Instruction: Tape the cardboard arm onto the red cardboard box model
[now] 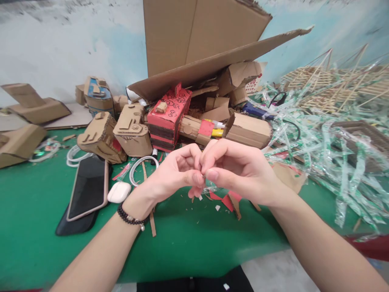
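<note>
My left hand (182, 166) and my right hand (234, 166) meet fingertip to fingertip above the green table (194, 239). Both are closed in a pinch, thumbs against the forefingers. Whatever sits between the tips is too small and too covered to name. Just behind them stands a red box (168, 117) with black drawings and a small cardboard piece on top. A cardboard tube (247, 129) lies behind my right hand. Below the fingers are red paper scraps (227, 202) and small cardboard strips. A white earphone case (119, 192) rests near my left wrist.
Two phones (89, 186) lie stacked at the left, beside coiled white cable (75, 156). Cardboard models (132, 129) line the back, under a large cardboard sheet (209, 61). Tangled green-and-clear tape (349, 174) and stick structures (328, 85) fill the right side.
</note>
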`<action>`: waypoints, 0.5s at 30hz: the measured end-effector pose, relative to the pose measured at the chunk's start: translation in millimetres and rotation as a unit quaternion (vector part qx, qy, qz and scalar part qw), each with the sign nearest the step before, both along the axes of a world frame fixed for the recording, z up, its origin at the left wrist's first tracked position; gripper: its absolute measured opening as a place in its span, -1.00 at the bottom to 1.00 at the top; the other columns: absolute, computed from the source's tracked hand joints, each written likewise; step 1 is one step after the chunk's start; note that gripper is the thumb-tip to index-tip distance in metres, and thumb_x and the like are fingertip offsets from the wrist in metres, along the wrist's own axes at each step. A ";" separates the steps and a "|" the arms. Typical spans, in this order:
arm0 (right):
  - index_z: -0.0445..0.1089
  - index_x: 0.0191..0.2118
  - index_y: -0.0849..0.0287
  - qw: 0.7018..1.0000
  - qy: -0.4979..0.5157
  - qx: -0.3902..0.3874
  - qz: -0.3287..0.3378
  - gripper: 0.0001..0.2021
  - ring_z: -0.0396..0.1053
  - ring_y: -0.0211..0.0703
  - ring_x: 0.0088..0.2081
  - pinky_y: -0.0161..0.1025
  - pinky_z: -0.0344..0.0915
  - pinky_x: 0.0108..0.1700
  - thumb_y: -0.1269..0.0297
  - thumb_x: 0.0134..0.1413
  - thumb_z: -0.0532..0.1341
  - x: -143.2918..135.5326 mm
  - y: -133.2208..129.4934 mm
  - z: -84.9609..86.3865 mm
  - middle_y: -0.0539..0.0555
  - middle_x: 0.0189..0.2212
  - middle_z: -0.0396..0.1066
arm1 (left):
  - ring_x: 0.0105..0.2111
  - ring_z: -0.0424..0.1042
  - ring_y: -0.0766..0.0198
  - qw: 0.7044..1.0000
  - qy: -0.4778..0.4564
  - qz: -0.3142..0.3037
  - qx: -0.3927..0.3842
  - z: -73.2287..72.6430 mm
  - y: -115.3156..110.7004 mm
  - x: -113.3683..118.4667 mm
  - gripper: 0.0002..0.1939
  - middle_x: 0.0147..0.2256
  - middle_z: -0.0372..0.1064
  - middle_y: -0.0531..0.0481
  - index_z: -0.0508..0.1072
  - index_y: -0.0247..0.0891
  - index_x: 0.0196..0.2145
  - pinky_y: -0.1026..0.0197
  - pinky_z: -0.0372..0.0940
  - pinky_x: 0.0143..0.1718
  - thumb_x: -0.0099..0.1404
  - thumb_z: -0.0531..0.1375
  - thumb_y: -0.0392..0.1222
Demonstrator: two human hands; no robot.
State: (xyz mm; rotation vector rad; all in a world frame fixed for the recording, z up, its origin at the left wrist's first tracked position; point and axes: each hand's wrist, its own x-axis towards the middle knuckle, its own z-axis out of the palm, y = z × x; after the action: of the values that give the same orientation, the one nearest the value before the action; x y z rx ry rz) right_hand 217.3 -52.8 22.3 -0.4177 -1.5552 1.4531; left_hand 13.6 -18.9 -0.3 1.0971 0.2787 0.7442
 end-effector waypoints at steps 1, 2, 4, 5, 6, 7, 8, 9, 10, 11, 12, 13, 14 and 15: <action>0.49 -0.12 0.13 1.000 -0.004 0.004 -0.002 -0.96 0.66 -0.16 -0.24 -0.21 0.58 -0.17 0.40 0.43 0.34 0.1 0.1 -0.5 0.01 -0.25 0.58 | -0.59 0.52 0.40 1.000 0.000 0.000 0.001 -0.2 0.2 0.1 -0.55 -0.44 0.52 0.10 0.41 -0.27 -0.29 0.44 0.44 -0.55 0.23 0.57 0.00; 0.49 -0.12 0.13 1.000 -0.007 0.008 -0.004 -0.96 0.66 -0.15 -0.24 -0.22 0.58 -0.18 0.40 0.43 0.34 0.2 0.3 -0.9 0.01 -0.26 0.58 | -0.58 0.52 0.40 1.000 0.001 0.000 0.002 -0.2 0.3 0.2 -0.55 -0.44 0.52 0.10 0.41 -0.27 -0.29 0.43 0.44 -0.55 0.23 0.57 0.00; 0.48 -0.12 0.12 1.000 -0.016 0.018 -0.013 -0.95 0.66 -0.16 -0.24 -0.23 0.57 -0.20 0.39 0.43 0.35 0.2 0.7 -1.4 0.01 -0.26 0.58 | -0.58 0.52 0.39 1.000 0.002 0.002 0.002 0.3 0.4 0.2 -0.55 -0.43 0.52 0.09 0.41 -0.27 -0.29 0.43 0.44 -0.55 0.24 0.57 -0.01; 0.48 -0.12 0.12 0.999 -0.019 0.023 -0.019 -0.95 0.66 -0.16 -0.25 -0.24 0.56 -0.21 0.38 0.42 0.35 0.1 1.0 -1.4 0.01 -0.27 0.58 | -0.58 0.52 0.39 1.000 0.004 0.004 0.002 0.5 0.4 0.1 -0.56 -0.43 0.51 0.09 0.41 -0.27 -0.28 0.42 0.44 -0.56 0.24 0.57 -0.01; 0.47 -0.12 0.12 0.999 -0.023 0.029 -0.024 -0.95 0.65 -0.17 -0.26 -0.25 0.55 -0.22 0.37 0.42 0.35 0.1 1.2 -1.2 0.01 -0.27 0.58 | -0.58 0.52 0.39 1.000 0.006 0.005 0.003 0.8 0.3 0.0 -0.56 -0.43 0.51 0.09 0.41 -0.27 -0.28 0.42 0.44 -0.56 0.25 0.56 -0.01; 0.47 -0.12 0.12 0.999 -0.026 0.034 -0.029 -0.95 0.65 -0.18 -0.27 -0.26 0.54 -0.23 0.37 0.42 0.35 0.0 1.4 -0.8 0.01 -0.28 0.58 | -0.59 0.52 0.39 1.000 0.009 0.007 0.003 0.9 0.3 -0.1 -0.56 -0.43 0.51 0.09 0.41 -0.27 -0.28 0.42 0.44 -0.56 0.25 0.56 -0.01; 0.47 -0.13 0.12 0.998 -0.030 0.038 -0.033 -0.94 0.64 -0.20 -0.27 -0.27 0.54 -0.24 0.37 0.42 0.36 -0.2 1.6 -0.4 0.00 -0.28 0.57 | -0.59 0.51 0.39 1.000 0.011 0.008 0.004 1.0 0.2 -0.2 -0.56 -0.43 0.51 0.09 0.41 -0.26 -0.28 0.42 0.43 -0.56 0.25 0.56 -0.01; 0.47 -0.13 0.12 0.998 -0.034 0.042 -0.037 -0.94 0.64 -0.21 -0.28 -0.28 0.53 -0.25 0.36 0.42 0.36 -0.3 1.7 0.1 0.00 -0.28 0.57 | -0.59 0.51 0.39 1.000 0.013 0.010 0.004 0.9 0.1 -0.3 -0.56 -0.43 0.51 0.09 0.41 -0.26 -0.28 0.42 0.43 -0.56 0.24 0.57 -0.01; 0.47 -0.13 0.11 0.998 -0.037 0.045 -0.040 -0.94 0.64 -0.21 -0.28 -0.29 0.52 -0.25 0.36 0.42 0.36 -0.5 1.7 0.5 0.00 -0.28 0.57 | -0.59 0.51 0.39 1.000 0.015 0.011 0.005 0.8 -0.1 -0.4 -0.55 -0.43 0.50 0.09 0.41 -0.26 -0.28 0.42 0.43 -0.56 0.24 0.57 -0.01; 0.46 -0.13 0.11 0.997 -0.039 0.047 -0.043 -0.94 0.63 -0.21 -0.28 -0.29 0.52 -0.26 0.35 0.43 0.36 -0.6 1.8 0.7 0.00 -0.28 0.57 | -0.59 0.51 0.39 1.000 0.017 0.014 0.005 0.7 -0.2 -0.4 -0.55 -0.43 0.50 0.09 0.41 -0.26 -0.28 0.41 0.42 -0.56 0.23 0.57 -0.01; 0.46 -0.14 0.11 0.997 -0.043 0.048 -0.045 -0.93 0.63 -0.21 -0.28 -0.29 0.52 -0.26 0.33 0.43 0.36 -0.8 1.8 0.7 0.00 -0.29 0.57 | -0.59 0.51 0.38 1.000 0.017 0.016 0.005 0.6 -0.3 -0.4 -0.55 -0.43 0.50 0.09 0.40 -0.26 -0.28 0.41 0.42 -0.56 0.23 0.57 -0.01; 0.46 -0.14 0.11 0.997 -0.044 0.049 -0.046 -0.92 0.64 -0.21 -0.29 -0.28 0.52 -0.26 0.32 0.42 0.36 -1.0 1.7 0.5 -0.01 -0.29 0.57 | -0.59 0.51 0.38 1.000 0.018 0.016 0.006 0.6 -0.4 -0.4 -0.55 -0.43 0.50 0.09 0.40 -0.26 -0.28 0.41 0.42 -0.56 0.24 0.57 -0.01; 0.45 -0.13 0.11 0.997 -0.043 0.049 -0.046 -0.92 0.64 -0.20 -0.29 -0.28 0.52 -0.27 0.31 0.42 0.37 -1.1 1.6 0.1 -0.01 -0.28 0.57 | -0.59 0.51 0.38 1.000 0.018 0.016 0.007 0.6 -0.5 -0.3 -0.55 -0.43 0.50 0.08 0.41 -0.27 -0.28 0.41 0.42 -0.56 0.25 0.56 -0.01; 0.45 -0.13 0.11 0.997 -0.041 0.048 -0.044 -0.91 0.65 -0.19 -0.29 -0.27 0.52 -0.27 0.31 0.42 0.37 -1.2 1.5 -0.5 -0.01 -0.28 0.56 | -0.59 0.51 0.39 1.000 0.017 0.016 0.008 0.8 -0.6 -0.3 -0.56 -0.43 0.51 0.08 0.41 -0.27 -0.27 0.41 0.42 -0.56 0.25 0.56 -0.01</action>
State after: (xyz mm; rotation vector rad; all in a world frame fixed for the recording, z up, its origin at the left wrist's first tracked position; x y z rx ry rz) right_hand 216.1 -51.3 21.8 -0.4887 -1.6437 1.3022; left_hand 13.3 -19.5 0.4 1.1231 0.3204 0.7568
